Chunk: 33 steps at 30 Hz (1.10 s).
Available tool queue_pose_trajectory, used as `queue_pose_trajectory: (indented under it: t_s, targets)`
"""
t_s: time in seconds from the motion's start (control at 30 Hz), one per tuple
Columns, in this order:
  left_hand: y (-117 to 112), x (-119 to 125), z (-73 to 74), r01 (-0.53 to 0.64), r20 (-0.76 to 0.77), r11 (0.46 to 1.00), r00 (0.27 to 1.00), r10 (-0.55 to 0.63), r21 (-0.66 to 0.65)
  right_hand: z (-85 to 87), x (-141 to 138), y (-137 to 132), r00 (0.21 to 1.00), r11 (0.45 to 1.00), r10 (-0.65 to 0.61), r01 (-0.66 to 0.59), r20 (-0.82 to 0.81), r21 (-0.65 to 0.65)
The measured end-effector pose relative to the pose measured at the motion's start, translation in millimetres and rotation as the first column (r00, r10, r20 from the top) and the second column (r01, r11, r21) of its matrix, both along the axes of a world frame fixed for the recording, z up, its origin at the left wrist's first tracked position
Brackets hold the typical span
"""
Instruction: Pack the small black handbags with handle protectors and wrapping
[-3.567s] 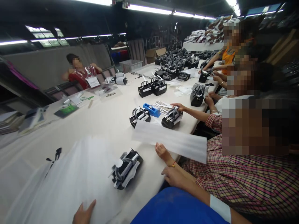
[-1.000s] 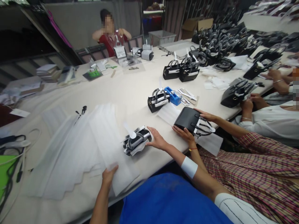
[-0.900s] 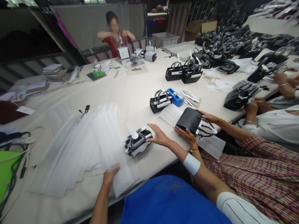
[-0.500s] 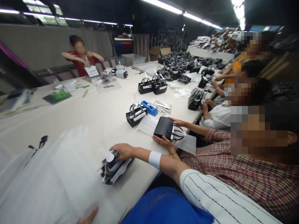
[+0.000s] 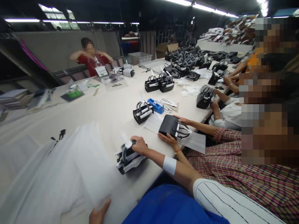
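Observation:
A small black handbag (image 5: pixel 132 163) with grey-wrapped handles and a white round tag stands slightly blurred on the table, near its front edge. My right hand (image 5: pixel 139 145) is closed over the bag's upper far side, fingertips partly hidden by it. Wide sheets of thin white wrapping (image 5: pixel 88 165) spread over the table to the left. At the bottom edge my left hand (image 5: pixel 100 213) rests at these sheets with a digit stretched out. Only part of that hand shows, and I see nothing held in it.
Beside me a co-worker in a checked shirt holds a black handbag (image 5: pixel 168 126) over white paper. Another handbag (image 5: pixel 142 113) stands by a blue tape dispenser (image 5: pixel 155 105). Further back are two handbags (image 5: pixel 152 85) and a large heap of bags (image 5: pixel 187 59). A person in red (image 5: pixel 90 60) is across the table.
The view has swung a little left. My right hand and the handbag have shifted right and slightly away across the table. My left hand has come further into view.

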<state>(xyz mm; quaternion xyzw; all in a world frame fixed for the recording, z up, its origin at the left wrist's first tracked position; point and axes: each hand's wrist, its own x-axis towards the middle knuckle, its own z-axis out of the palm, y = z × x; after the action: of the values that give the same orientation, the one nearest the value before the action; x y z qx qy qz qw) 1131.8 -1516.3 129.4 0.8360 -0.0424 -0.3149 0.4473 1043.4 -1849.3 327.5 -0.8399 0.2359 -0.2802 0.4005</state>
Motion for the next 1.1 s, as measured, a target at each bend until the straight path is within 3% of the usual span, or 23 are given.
queue_pose_trajectory:
  t_s: [0.03, 0.17, 0.33, 0.5, 0.63, 0.77, 1.1]
  targets:
    - [-6, -3, 12.8, -0.022, -0.052, 0.996, 0.998, 0.017, -0.092, 6.4, -6, -3, 0.999, 1.0, -0.024, 0.024, 0.021, 0.018]
    - [-33, -13, 51.5, 0.038, -0.111, 0.972, 0.992, -0.065, -0.232, 29.4, -27, -19, 0.991, 0.996, -0.068, 0.059, 0.119, 0.073]
    - [-77, -22, 66.6, 0.071, -0.162, 0.936, 0.978, -0.133, -0.344, 51.6, -39, -35, 0.962, 0.987, -0.145, 0.124, 0.231, 0.104]
    - [-119, -47, 50.7, 0.078, -0.246, 0.903, 0.949, -0.198, -0.423, 68.4, -42, -41, 0.927, 0.983, -0.177, 0.15, 0.331, 0.107]
    - [-134, -70, 29.2, 0.066, -0.336, 0.901, 0.914, -0.226, -0.428, 71.4, -40, -42, 0.93, 0.987, -0.152, 0.125, 0.335, 0.1]
    - [-137, -79, 18.2, 0.027, -0.38, 0.907, 0.902, -0.203, -0.42, 65.6, -34, -39, 0.938, 0.989, -0.14, 0.115, 0.318, 0.097]
    - [-142, -75, 7.2, -0.059, -0.395, 0.935, 0.914, -0.089, -0.348, 36.1, -17, -31, 0.953, 0.987, -0.148, 0.125, 0.265, 0.103]
